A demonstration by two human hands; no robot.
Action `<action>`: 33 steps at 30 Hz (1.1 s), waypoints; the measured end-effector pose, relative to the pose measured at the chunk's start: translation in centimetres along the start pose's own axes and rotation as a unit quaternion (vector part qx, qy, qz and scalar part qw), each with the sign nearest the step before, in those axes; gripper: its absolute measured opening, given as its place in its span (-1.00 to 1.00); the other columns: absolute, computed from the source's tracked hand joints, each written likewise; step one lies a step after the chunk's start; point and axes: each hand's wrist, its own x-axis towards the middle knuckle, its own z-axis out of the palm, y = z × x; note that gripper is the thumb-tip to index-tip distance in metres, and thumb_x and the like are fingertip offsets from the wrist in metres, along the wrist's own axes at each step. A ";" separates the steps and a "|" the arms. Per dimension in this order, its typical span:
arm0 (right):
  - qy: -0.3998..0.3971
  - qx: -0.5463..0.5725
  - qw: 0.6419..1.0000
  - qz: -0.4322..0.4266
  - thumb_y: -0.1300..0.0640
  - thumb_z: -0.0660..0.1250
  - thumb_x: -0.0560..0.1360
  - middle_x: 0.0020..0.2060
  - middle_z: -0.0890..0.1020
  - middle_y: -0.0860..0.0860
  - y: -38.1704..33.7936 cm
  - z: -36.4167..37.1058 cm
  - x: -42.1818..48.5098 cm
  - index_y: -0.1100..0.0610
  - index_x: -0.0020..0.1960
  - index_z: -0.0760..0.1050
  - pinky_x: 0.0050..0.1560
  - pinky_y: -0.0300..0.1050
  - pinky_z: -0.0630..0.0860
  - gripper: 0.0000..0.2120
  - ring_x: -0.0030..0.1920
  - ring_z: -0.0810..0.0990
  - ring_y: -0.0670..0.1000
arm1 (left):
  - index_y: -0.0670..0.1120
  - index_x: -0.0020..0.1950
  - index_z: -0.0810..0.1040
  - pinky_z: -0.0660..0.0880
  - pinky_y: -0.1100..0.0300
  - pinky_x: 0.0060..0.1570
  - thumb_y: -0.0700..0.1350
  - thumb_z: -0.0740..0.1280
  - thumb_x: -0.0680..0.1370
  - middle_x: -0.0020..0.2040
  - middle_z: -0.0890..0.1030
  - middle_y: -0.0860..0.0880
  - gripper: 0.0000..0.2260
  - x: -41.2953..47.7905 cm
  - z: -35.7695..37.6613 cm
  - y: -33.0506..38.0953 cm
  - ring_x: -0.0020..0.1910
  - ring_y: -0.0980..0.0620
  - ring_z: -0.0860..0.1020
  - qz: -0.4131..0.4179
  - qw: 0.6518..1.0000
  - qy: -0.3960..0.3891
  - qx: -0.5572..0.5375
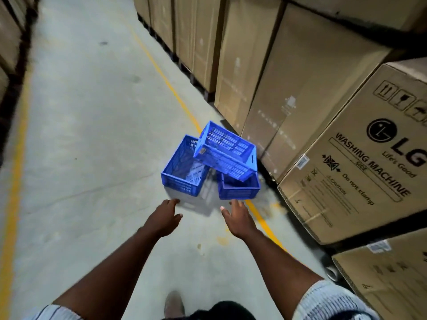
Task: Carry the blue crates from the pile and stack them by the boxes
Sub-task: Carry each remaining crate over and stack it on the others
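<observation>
Three blue slatted crates lie in a loose pile on the concrete floor ahead of me. The left crate (182,167) stands upright and open, with a printed paper inside. The right crate (239,187) sits upright beside it. A third crate (227,150) rests tilted across the tops of both. My left hand (165,217) is stretched forward, fingers apart and empty, just short of the left crate. My right hand (238,215) is likewise spread and empty, close to the right crate's near wall. Neither hand touches a crate.
Tall cardboard washing-machine boxes (360,153) line the right side on pallets, right behind the pile. A yellow floor line (172,88) runs along them, under the crates. More stacked boxes (9,42) stand at the far left. My shoe (173,303) shows at the bottom.
</observation>
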 end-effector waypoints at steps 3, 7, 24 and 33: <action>0.012 0.008 1.000 0.014 -0.14 0.20 0.59 0.20 0.50 0.20 -0.5 -0.6 3.4 0.19 0.23 0.40 0.19 0.07 0.40 -0.58 0.24 0.44 0.23 | -0.11 0.47 0.30 0.36 0.09 0.30 -0.01 0.32 0.57 0.38 0.42 -0.16 -0.50 3.4 -1.8 -0.5 0.34 -0.10 0.44 -0.005 1.000 -0.008 -0.003; 0.022 0.023 0.999 0.036 -0.12 0.21 0.60 0.14 0.50 0.23 -0.5 -1.6 8.1 0.21 0.20 0.40 0.14 0.06 0.40 -0.59 0.19 0.46 0.25 | -0.11 0.45 0.33 0.37 0.09 0.30 -0.02 0.32 0.57 0.38 0.43 -0.16 -0.52 8.2 -2.8 -0.4 0.33 -0.10 0.45 -0.015 0.999 -0.028 -0.007; 0.025 0.130 0.982 0.133 0.00 0.35 0.53 0.08 0.59 0.17 8.4 -8.8 33.6 0.17 0.15 0.47 0.07 -0.03 0.46 -0.70 0.12 0.56 0.19 | -0.12 0.24 0.57 0.37 0.20 -0.03 -0.05 0.34 0.57 0.11 0.63 -0.11 -0.73 34.9 -4.4 10.5 0.01 -0.02 0.54 -0.127 0.981 -0.071 -0.127; 0.039 0.134 0.972 0.191 0.05 0.36 0.52 0.04 0.61 0.17 12.0 -11.3 43.9 0.18 0.10 0.47 0.04 -0.04 0.44 -0.75 0.11 0.56 0.19 | -0.12 0.26 0.55 0.45 0.16 -0.02 -0.05 0.34 0.57 0.11 0.65 -0.12 -0.70 47.0 -5.2 13.4 -0.01 -0.04 0.58 -0.131 0.978 -0.097 -0.129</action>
